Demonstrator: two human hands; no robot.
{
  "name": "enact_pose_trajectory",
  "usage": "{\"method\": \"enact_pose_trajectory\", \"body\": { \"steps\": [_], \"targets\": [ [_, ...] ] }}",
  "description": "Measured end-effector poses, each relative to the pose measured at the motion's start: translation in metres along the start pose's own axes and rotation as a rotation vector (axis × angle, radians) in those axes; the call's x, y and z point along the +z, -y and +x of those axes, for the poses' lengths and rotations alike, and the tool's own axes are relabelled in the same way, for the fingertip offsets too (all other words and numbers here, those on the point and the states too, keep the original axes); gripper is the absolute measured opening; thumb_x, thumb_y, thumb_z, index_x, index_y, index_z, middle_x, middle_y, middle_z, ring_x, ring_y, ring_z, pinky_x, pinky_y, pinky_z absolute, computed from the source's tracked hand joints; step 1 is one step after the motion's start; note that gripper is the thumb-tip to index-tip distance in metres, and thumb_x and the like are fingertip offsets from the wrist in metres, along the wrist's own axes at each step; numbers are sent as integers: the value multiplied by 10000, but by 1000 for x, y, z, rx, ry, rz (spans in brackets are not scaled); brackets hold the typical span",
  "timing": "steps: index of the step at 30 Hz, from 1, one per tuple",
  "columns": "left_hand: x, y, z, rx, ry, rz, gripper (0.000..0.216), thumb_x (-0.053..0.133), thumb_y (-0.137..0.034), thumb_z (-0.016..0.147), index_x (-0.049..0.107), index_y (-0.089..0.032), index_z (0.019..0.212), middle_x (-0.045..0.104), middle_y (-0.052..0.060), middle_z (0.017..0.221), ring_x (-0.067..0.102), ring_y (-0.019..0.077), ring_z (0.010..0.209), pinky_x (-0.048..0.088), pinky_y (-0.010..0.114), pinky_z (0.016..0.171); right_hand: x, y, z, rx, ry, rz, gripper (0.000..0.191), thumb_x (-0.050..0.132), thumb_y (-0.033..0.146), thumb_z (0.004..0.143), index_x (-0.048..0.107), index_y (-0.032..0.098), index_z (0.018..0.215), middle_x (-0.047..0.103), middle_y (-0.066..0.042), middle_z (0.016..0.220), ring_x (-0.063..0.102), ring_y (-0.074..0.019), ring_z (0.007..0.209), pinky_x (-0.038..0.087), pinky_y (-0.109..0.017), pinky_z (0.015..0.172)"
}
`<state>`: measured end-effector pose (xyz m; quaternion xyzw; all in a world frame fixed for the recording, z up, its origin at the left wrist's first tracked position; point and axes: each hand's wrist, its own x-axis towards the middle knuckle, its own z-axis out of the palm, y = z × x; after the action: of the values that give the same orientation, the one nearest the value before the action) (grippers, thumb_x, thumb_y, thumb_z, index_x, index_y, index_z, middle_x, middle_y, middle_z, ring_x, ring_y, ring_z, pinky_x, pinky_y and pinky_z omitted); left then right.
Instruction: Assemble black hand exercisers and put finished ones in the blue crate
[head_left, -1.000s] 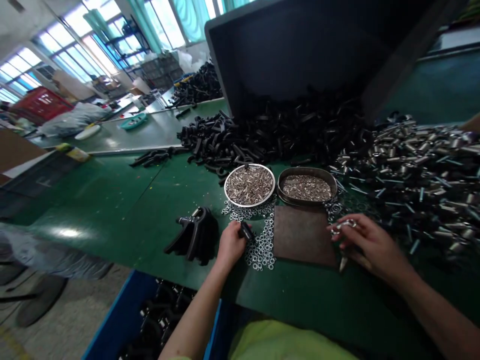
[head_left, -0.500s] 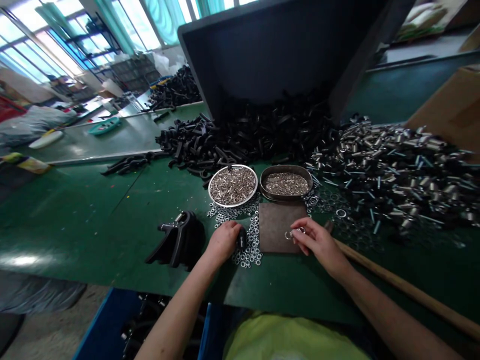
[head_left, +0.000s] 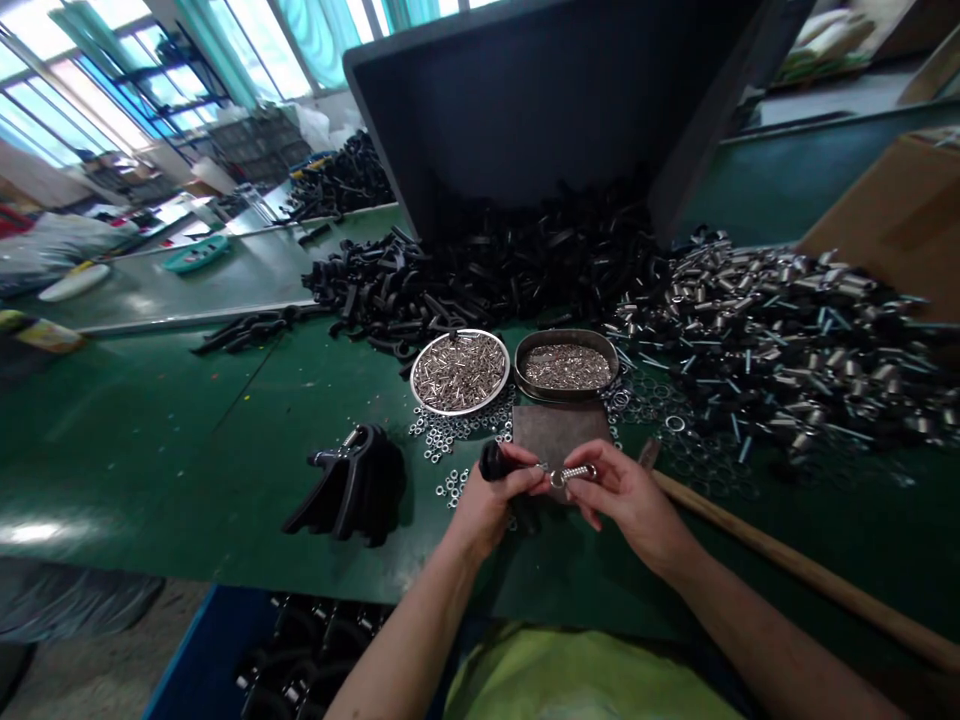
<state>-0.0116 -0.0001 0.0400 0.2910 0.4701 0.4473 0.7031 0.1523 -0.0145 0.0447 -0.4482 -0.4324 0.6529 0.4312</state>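
Half a second ago the left hand (head_left: 491, 505) sits by the plate (head_left: 555, 428), over the nuts (head_left: 442, 432), well apart from the right hand (head_left: 619, 492); now it is in front of the plate's left part, and the two hands' fingertips nearly meet. Some nuts that it covered then show to its left, while much of the strip along the plate's left edge is hidden behind it. The right hand stays near the plate's right side, but the rings (head_left: 577, 474) at its fingertips, loosely bunched before, now line up in a short row pointing at the left hand. The left hand is mostly closed, its fingers curled round a black part (head_left: 493, 461) whose rounded end sticks out on the left; its thumb and forefinger come together close to the nearest ring, and whether they touch it I cannot tell. The right hand pinches the rings between thumb and fingers, the remaining fingers loosely bent. Beyond the plate stand the dish (head_left: 459, 413) and the tin (head_left: 566, 394), side by side. The hammer (head_left: 787, 560) lies just right of the right hand, and a stack (head_left: 364, 485) of black pieces stands to the left.
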Motion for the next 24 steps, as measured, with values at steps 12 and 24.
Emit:
{"method": "enact_pose_trajectory", "body": {
  "steps": [12, 24],
  "targets": [
    [10, 11, -4, 1, -37, -132, 236, 796, -202, 581, 642, -139, 748, 653, -4, 664, 603, 102, 607, 484, 231, 662, 1, -5, 4, -9, -52, -103, 249, 640, 398, 757, 538, 202, 872, 573, 28, 680, 441, -75, 490, 328, -211, 422],
    [8, 28, 1, 138, -38, 278, 148, 709, -269, 695, 640, -164, 774, 633, 16, 693, 575, 121, 617, 441, 227, 607, -16, -2, 13, -108, -135, -311, 205, 642, 340, 752, 613, 204, 903, 693, -52, 938, 650, -196, 868, 497, -335, 773]
  ]
}}
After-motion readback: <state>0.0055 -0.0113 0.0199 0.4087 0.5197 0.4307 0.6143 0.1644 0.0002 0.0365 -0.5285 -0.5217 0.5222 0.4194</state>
